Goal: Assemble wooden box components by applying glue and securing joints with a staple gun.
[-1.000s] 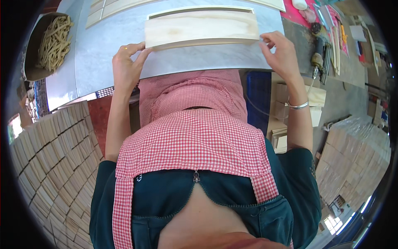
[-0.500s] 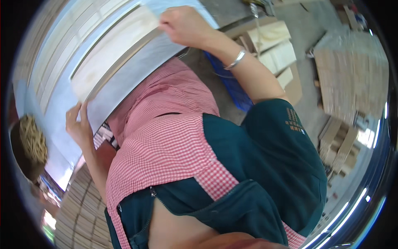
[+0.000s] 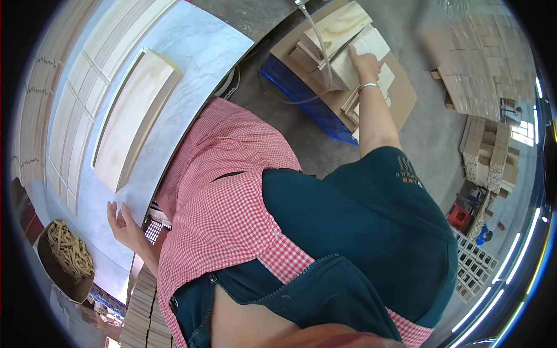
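Note:
A long, pale wooden box-like piece lies on the light marbled tabletop at the left, with neither hand on it. Just off its near end is my left hand, empty, its fingers apart. My right hand reaches out to the far right, to a stack of thin pale wooden boards. Its fingers are bent at the edge of one wooden board, and a dark gap shows beside that board. The hand partly hides this grip.
Banded bundles of wooden strips line the table's far left. A bin of tan strips stands near left. The boards rest on cardboard over a blue crate. A thin clear hose hangs across them.
My right hand has let go of the box-like piece and moved right to the board stack. My left hand has come off the piece's near end and opened.

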The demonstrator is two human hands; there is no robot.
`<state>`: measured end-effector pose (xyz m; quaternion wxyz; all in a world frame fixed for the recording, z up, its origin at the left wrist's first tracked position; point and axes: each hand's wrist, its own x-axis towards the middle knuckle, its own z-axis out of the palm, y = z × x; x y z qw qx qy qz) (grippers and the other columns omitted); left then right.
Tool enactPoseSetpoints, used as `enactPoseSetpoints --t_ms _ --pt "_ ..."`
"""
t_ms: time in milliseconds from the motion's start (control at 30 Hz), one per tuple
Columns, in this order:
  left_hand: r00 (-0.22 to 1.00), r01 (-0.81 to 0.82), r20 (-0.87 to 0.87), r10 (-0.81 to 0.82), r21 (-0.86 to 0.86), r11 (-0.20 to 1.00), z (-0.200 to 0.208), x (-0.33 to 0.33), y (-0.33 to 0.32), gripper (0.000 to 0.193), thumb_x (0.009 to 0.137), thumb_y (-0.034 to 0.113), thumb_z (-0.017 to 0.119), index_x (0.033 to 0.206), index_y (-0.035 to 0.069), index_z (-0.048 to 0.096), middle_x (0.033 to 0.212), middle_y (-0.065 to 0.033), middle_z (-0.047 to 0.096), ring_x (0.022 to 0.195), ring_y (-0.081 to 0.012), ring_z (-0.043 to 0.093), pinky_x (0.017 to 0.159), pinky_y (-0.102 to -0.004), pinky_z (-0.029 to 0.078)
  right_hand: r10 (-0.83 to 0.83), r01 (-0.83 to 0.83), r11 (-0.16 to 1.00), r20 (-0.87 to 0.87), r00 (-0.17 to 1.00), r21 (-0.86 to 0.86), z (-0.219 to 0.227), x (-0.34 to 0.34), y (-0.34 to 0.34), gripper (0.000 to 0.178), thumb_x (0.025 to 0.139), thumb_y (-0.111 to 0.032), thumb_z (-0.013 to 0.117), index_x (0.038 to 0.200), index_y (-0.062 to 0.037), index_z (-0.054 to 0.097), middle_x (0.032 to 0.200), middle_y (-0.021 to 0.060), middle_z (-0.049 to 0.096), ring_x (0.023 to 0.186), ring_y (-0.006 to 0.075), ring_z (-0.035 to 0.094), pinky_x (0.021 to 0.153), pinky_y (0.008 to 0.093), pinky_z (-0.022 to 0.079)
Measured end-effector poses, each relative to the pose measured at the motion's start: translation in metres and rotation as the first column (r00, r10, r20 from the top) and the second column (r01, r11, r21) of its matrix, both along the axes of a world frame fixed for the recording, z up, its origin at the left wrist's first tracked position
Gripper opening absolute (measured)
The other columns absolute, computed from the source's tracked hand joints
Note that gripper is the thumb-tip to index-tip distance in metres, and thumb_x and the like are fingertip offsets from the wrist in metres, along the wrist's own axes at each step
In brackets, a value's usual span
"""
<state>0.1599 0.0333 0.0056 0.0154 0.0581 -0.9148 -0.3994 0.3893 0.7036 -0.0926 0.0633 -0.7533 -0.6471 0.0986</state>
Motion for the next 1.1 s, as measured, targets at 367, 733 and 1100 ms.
enactPoseSetpoints --t_ms 367,733,1100 --pt "0.999 0.035 -0.006 -0.035 0.010 0.999 -0.007 0.010 -0.009 0.046 0.098 0.019 0.067 0.139 0.001 0.058 0.132 -0.0177 0.065 0.112 -0.0260 0.065 0.096 -0.0330 0.052 -0.044 0.054 0.998 -0.243 0.969 0.032 -0.033 0.022 0.015 0.068 0.091 -0.056 0.060 0.109 0.0091 0.070 0.117 0.0282 0.067 0.113 0.0424 0.063 0.100 0.0451 0.050" --pt "0.999 0.041 -0.010 -0.042 -0.092 0.995 -0.006 0.011 -0.012 0.046 0.098 0.022 0.066 0.138 0.001 0.059 0.126 -0.0175 0.067 0.110 -0.0270 0.065 0.094 -0.0343 0.053 -0.102 0.121 0.974 0.108 0.989 -0.190 -0.064 0.143 -0.042 0.053 0.089 -0.046 0.065 0.110 0.0026 0.072 0.111 0.0262 0.069 0.105 0.0416 0.067 0.093 0.0461 0.055" --pt "0.990 0.107 -0.083 -0.116 -0.109 0.988 -0.020 0.010 -0.034 0.043 0.097 0.022 0.067 0.135 0.001 0.061 0.121 -0.0148 0.068 0.105 -0.0257 0.065 0.093 -0.0352 0.052 -0.178 0.200 0.959 -0.119 0.977 0.201 -0.115 0.202 -0.028 0.037 0.093 -0.029 0.057 0.100 0.0039 0.072 0.096 0.0235 0.071 0.090 0.0400 0.068 0.080 0.0474 0.055"
